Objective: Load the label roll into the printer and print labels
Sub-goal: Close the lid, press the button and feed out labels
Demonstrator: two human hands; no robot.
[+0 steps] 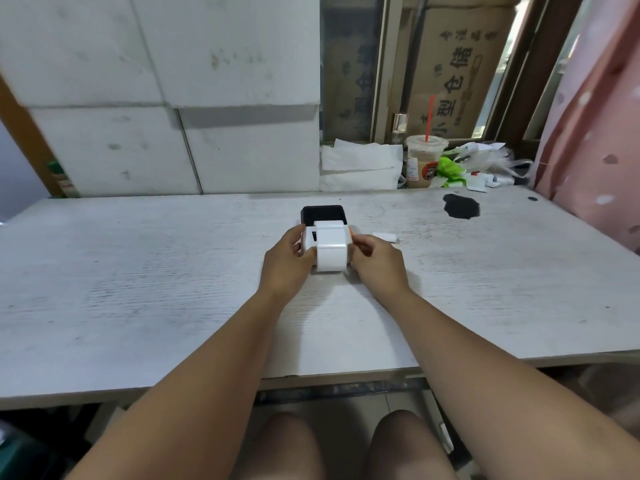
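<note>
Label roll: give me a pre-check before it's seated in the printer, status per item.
1. Printer lid open: ok, the black lid stands up at the back.
2. Label roll held: ok, left hand grips its left end, right hand its right end.
3. Roll seated in the bay: cannot tell, roll and hands hide it.
4. Printer on the table: ok, sits flat.
5. Paper scrap clear of the printer: ok, lies apart to its right.
6. Drink cup out of the way: ok, stands far behind.

White table (138, 289), foam wall (156, 81), pink curtain (595, 116)
</note>
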